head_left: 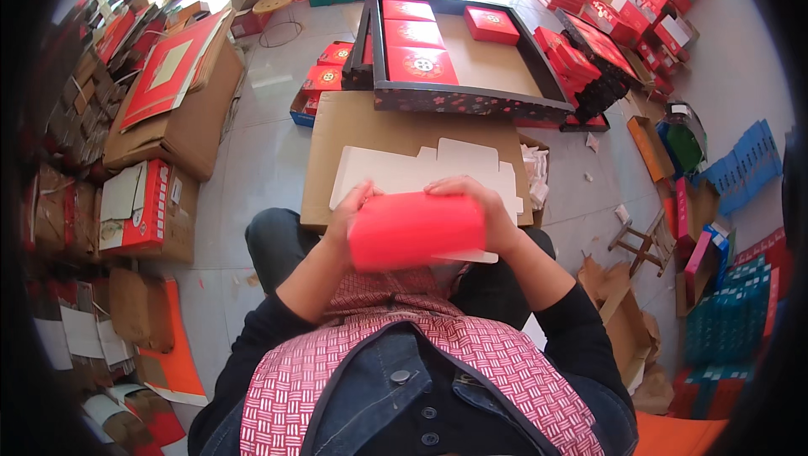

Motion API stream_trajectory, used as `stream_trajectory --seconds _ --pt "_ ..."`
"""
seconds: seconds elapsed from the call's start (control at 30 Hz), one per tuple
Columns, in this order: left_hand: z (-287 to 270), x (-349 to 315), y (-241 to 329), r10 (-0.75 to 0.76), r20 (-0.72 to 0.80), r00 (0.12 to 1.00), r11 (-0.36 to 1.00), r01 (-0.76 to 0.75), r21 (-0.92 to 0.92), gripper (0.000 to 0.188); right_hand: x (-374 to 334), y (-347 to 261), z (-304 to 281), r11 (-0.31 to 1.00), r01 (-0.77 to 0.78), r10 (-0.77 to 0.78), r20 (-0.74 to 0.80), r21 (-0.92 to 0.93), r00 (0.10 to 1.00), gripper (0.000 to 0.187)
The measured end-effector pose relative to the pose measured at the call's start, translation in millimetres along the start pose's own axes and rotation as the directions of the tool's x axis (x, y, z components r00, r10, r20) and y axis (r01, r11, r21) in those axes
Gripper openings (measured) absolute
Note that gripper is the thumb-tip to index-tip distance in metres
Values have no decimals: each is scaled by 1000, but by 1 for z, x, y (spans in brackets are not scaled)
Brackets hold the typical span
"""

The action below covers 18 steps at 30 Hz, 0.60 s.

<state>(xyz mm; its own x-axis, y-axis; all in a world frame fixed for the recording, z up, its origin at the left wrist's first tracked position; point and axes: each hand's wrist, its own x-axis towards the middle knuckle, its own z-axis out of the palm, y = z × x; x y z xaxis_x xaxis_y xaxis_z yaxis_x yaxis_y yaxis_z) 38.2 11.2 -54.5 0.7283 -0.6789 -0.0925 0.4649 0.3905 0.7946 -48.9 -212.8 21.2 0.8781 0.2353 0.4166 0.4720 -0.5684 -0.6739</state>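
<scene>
Head view: the red box (417, 235) is mid-frame, long axis running left to right, squarely between the hands and neither nearer, the left hand (347, 210) gripping its left end, the right hand (478, 202) clasping its upper right corner. Just above and below it in the frame, a white cardboard blank (383, 168) shows over the brown carton (332, 123), part covered; the box's face is blurred, and I can't make out the hidden fingers

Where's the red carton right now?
The red carton is mid-picture in the head view, held between the left hand and right hand, in front of the flat white cardboard.
</scene>
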Motion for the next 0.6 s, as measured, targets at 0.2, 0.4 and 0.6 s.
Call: stream_trajectory --seconds 0.2,0.4,0.6 --pt "38 -9 13 269 -153 951 918 -205 340 44 -1 10 9 438 -444 512 189 782 838 40" --pt "56 5 9 228 -193 954 946 -170 277 32 -9 19 18 276 -464 587 235 842 775 40" --pt "63 11 17 120 -201 972 987 -95 130 33 -3 45 -19 384 -347 683 -11 856 731 54"
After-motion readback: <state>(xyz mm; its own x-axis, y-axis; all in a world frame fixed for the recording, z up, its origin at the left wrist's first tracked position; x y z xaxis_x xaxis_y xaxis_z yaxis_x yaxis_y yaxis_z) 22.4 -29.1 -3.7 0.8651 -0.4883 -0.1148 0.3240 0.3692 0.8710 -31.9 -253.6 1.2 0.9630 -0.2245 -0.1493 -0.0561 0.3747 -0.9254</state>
